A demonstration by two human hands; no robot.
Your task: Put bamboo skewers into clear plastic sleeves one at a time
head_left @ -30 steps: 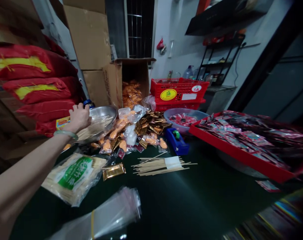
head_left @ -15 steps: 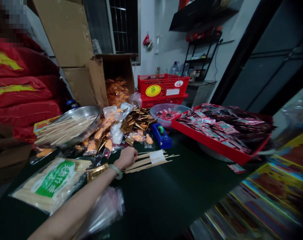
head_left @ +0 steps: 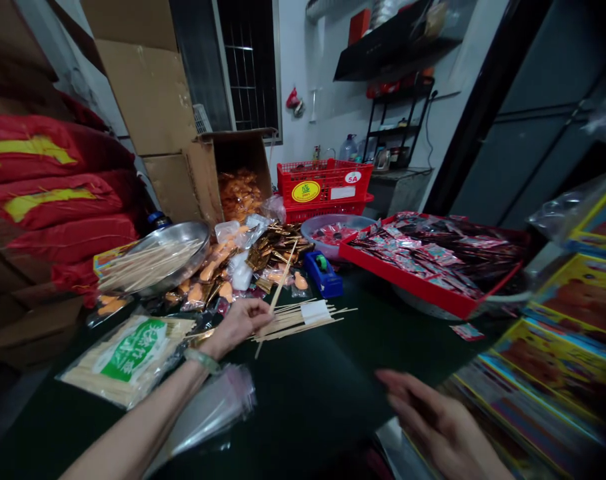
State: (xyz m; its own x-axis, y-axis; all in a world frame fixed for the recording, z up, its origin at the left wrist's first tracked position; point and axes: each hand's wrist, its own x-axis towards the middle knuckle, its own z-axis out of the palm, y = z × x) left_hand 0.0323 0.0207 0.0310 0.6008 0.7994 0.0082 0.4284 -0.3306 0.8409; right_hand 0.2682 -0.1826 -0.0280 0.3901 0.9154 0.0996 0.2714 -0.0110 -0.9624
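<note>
My left hand (head_left: pixel 240 325), with a pale green bangle at the wrist, pinches a thin bamboo stick (head_left: pixel 281 283) that slants up off the table. Just under it lies a loose bunch of bamboo sticks (head_left: pixel 290 323), with a white label (head_left: pixel 315 311) across it. My right hand (head_left: pixel 435 423) is at the lower right, slightly blurred, its fingers stretched out and holding nothing I can see. Near my left forearm are a printed bag of bamboo sticks (head_left: pixel 133 360) and some clear plastic sleeves (head_left: pixel 210 407).
A steel bowl (head_left: pixel 197 257) of sticks stands left, beside wrapped orange pieces (head_left: pixel 207 270). Behind the bunch sits a blue tape dispenser (head_left: pixel 327 280). A red tray (head_left: pixel 407 279) of small packets is at right, and stacked yellow boxes (head_left: pixel 547 360) border the table's right side.
My left hand has lifted a single bamboo stick from the bunch and moved slightly left. My right hand has come into view at the lower right. The camera view has shifted a little.
</note>
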